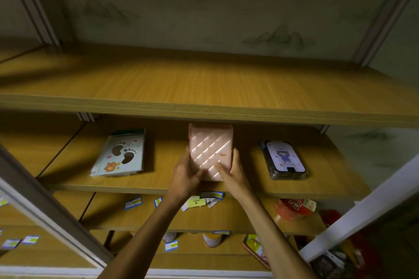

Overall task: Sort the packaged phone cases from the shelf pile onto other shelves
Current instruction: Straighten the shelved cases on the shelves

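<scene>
A stack of pink packaged phone cases (209,147) with a shiny diamond pattern sits in the middle of the second wooden shelf (158,179). My left hand (186,174) grips its left side and near corner, and my right hand (233,171) grips its right side. On the same shelf to the left lies a pale stack of cases (120,154) with footprint cut-outs and a bear. To the right lies a dark stack of cases (284,159) with a small cartoon figure on top.
The top shelf (204,88) is a bare wooden board. The lower shelf (226,217) holds loose price tags (133,203) and a red round container (292,208). More items sit further down at right. A metal upright (45,206) slants at left, a white one (362,208) at right.
</scene>
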